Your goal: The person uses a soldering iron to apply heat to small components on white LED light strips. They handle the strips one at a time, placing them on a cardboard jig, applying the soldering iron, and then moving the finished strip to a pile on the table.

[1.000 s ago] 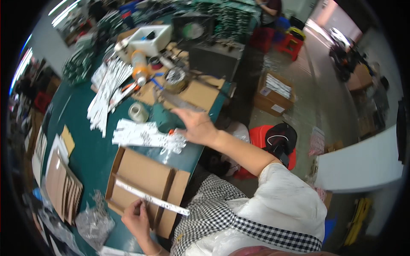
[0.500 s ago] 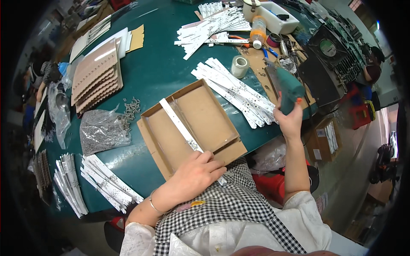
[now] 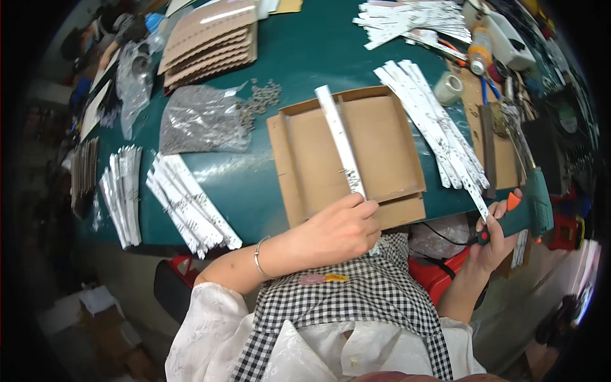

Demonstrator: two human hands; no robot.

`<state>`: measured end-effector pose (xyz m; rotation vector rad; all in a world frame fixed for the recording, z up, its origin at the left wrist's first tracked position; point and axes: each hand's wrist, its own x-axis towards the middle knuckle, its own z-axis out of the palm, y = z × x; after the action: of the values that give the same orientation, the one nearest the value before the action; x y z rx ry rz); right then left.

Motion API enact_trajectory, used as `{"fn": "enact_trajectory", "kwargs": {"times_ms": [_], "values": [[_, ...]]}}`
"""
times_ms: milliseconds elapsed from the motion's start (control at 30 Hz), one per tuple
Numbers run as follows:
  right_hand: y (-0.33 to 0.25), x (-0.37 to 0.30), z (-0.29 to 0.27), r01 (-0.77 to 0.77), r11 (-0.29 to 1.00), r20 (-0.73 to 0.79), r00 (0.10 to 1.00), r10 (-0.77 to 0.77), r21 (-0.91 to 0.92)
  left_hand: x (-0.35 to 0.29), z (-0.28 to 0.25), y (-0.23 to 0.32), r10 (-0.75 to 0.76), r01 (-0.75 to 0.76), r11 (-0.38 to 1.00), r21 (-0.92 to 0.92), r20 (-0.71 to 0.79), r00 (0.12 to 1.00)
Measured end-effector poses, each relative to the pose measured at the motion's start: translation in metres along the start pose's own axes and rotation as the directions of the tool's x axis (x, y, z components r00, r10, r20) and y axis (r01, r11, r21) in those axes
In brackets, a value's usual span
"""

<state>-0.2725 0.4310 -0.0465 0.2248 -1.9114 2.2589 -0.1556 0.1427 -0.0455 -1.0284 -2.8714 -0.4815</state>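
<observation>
Strip (image 3: 342,141) lying across open box (image 3: 388,143) | I'm pinching its near end with left hand (image 3: 340,230) | right hand (image 3: 499,239) is gripping green glue gun (image 3: 531,210) off table edge | gluing not yet begun, I judge; stacks (image 3: 191,204) waiting

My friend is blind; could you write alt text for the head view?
A left hand holds a long white strip lying across an open cardboard box on a green table; the right hand grips a green glue gun.

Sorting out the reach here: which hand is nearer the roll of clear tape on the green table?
Right. The right hand, gripping a green glue gun, sits below the roll of clear tape; the left hand is farther, lower left.
</observation>
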Motion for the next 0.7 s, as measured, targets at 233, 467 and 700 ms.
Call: {"fn": "enact_trajectory", "kwargs": {"times_ms": [233, 467, 700], "values": [[0.008, -0.03, 0.02, -0.086, 0.996, 0.166, 0.983, 0.08, 0.025, -0.059, -0.06, 0.002, -0.153, 0.164, 0.985, 0.048, -0.19, 0.97], [0.025, -0.051, 0.049, -0.202, 0.979, 0.268, 0.943, 0.196, -0.006, -0.164, -0.078, 0.012, -0.548, 0.556, 0.83, 0.03, -0.138, 0.825], [0.025, -0.064, 0.059, -0.21, 0.978, 0.274, 0.94, 0.204, -0.008, -0.223, -0.078, -0.003, -0.69, 0.701, 0.705, 0.105, -0.123, 0.713]]}}
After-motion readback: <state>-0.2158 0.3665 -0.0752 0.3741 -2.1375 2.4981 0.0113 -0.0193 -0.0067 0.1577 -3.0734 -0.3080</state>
